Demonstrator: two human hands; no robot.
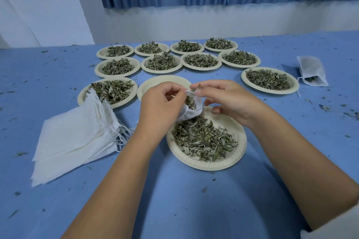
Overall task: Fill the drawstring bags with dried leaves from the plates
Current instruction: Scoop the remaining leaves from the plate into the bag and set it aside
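Above the table [194, 200], both hands [161, 101] [229, 99] pinch a bag [191, 111].

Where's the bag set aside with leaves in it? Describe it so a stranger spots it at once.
On the blue table, find the rightmost plate of leaves. Just right of it lies one white bag. Unlike the flat stack at the left, it lies alone, with leaves showing at its mouth.

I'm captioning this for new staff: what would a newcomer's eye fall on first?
The two hands at the centre: the left hand and right hand pinch a small white bag open, partly filled, above a plate of dried leaves. Behind them stand rows of leaf-heaped plates, and a stack of empty bags lies at the left.
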